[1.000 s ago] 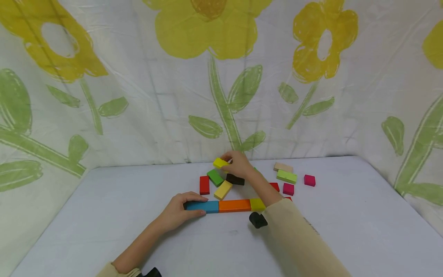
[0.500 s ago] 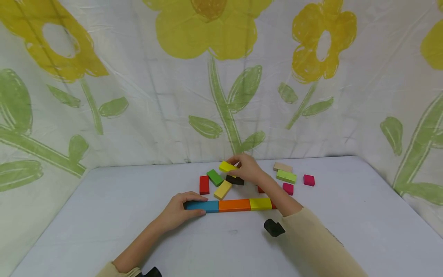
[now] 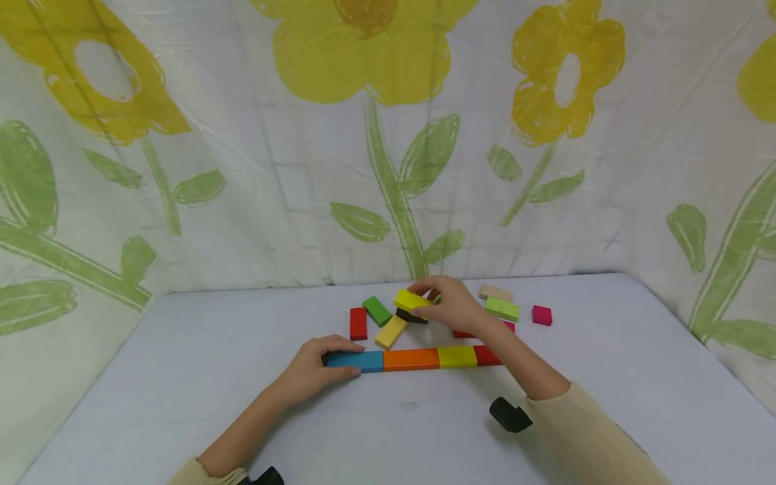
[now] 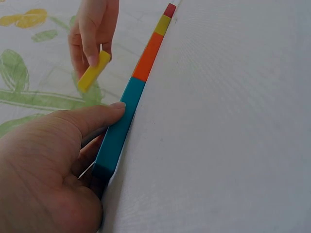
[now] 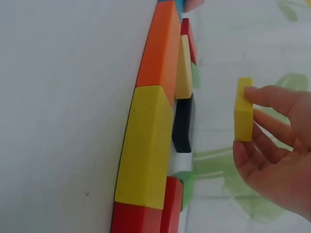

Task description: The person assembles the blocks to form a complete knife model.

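Observation:
A row of wooden blocks lies end to end on the table: a blue block [image 3: 362,362], an orange block [image 3: 411,360], a yellow block [image 3: 457,357] and a red block [image 3: 488,355]. At the row's left end my left hand [image 3: 310,372] holds the blue block between thumb and fingers. My right hand [image 3: 453,304] pinches another yellow block [image 3: 409,299] raised off the table, over a black block [image 3: 413,317] in the head view. In the right wrist view this held yellow block [image 5: 243,116] is apart from the row. My right forearm hides the row's right end.
Behind the row lie a pale yellow block [image 3: 391,332], a green block [image 3: 377,311] and a red block [image 3: 358,323]. Farther right are a lime block [image 3: 502,308], a beige block [image 3: 495,292] and a magenta block [image 3: 542,315]. A flowered cloth [image 3: 273,202] hangs behind the table.
My right hand has moved right and slightly nearer with the yellow block, from above the green block to over the black one. My left hand has stayed on the blue block.

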